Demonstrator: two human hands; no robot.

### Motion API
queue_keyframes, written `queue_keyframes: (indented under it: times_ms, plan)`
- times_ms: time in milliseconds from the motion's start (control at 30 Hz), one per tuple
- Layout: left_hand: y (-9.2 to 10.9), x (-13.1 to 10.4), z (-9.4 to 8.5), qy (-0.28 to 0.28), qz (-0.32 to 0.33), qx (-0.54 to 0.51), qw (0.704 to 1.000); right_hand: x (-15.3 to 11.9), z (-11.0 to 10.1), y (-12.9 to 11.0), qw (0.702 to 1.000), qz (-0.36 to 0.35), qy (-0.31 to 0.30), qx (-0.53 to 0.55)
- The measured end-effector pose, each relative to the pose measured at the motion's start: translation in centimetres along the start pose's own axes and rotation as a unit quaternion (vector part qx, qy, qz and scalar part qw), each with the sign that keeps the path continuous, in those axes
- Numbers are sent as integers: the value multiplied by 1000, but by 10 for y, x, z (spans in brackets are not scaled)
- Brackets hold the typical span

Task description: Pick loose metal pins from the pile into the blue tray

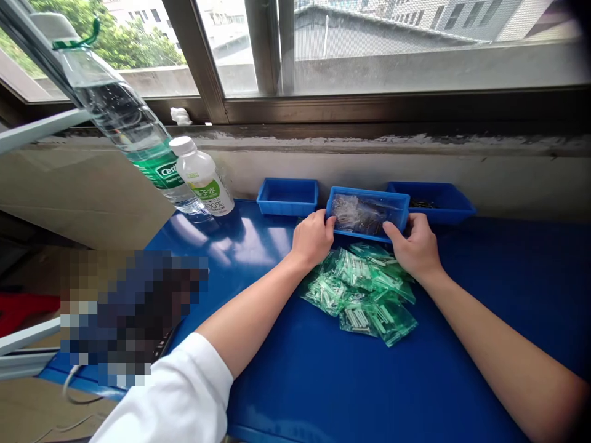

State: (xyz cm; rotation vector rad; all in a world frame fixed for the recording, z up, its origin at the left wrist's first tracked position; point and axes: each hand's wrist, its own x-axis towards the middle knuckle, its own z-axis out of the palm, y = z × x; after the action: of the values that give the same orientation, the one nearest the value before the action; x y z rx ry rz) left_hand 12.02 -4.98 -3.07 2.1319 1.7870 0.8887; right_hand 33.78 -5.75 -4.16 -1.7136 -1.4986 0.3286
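Note:
A blue plastic bin [368, 194] is gripped at its two ends, tilted toward me at the back of the table. My left hand [314, 238] is closed on its left end, and my right hand [417, 247] holds the right end with the thumb over the front rim. Inside the bin lie a clear plastic bag [348, 212] and small dark thin pieces that I cannot make out exactly. Just in front of it, between my forearms, is a pile of green-tinted plastic bags [362, 286] with small pale strip-like parts in them.
Behind the held bin, a blue bin [289, 198] stands on the left and another [438, 202], with some dark pieces in it, on the right. A large water bottle [124, 117] and a small white bottle [203, 175] stand back left. A blurred-out object [133, 307] lies on the blue table [443, 381].

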Motion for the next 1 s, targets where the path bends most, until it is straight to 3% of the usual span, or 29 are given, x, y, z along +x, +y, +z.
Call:
queue_keyframes:
  times_ms: [1000]
  plan:
    - [-4,2,2,26,-28,-37,999,1,3,5,997,-31,-6,70]
